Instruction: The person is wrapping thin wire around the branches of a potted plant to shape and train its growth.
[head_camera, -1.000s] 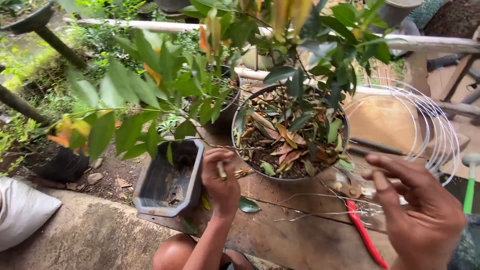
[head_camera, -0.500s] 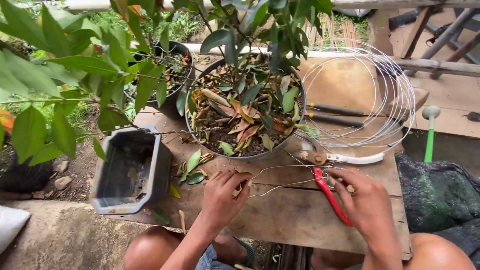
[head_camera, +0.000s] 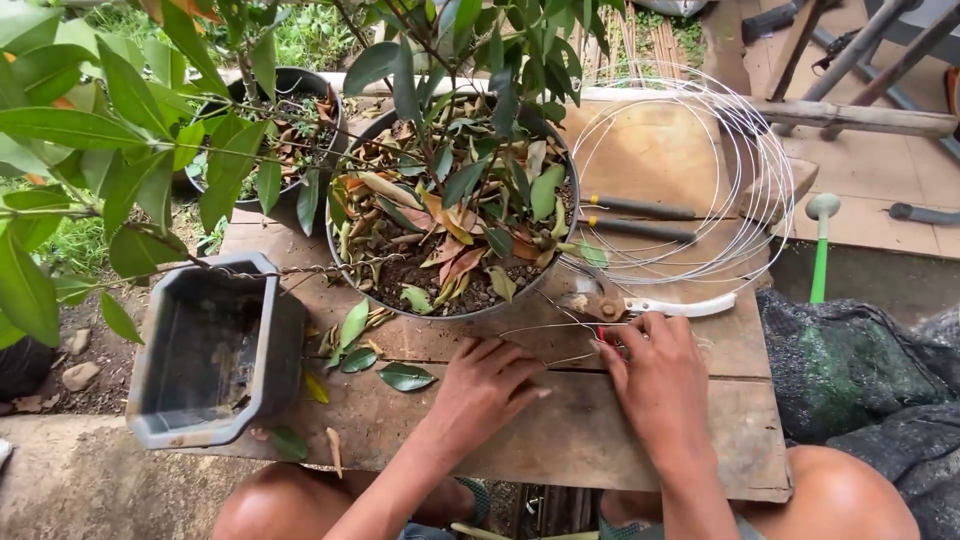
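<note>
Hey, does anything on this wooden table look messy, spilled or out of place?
A few loose green leaves lie scattered on the worn wooden plank table, between the grey rectangular plastic pot and the left hand. The round black pot is littered with dry brown leaves. Nothing looks tipped or broken.

A grey rectangular planter (head_camera: 205, 350) sits empty on the table (head_camera: 560, 440), fallen green leaves (head_camera: 375, 355) beside it. A green-handled tool (head_camera: 820, 255) stands at right.

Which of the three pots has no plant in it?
The grey rectangular pot at the table's left edge: nothing grows in it, while both round black pots behind it, the large and the small, hold leafy plants.
</note>
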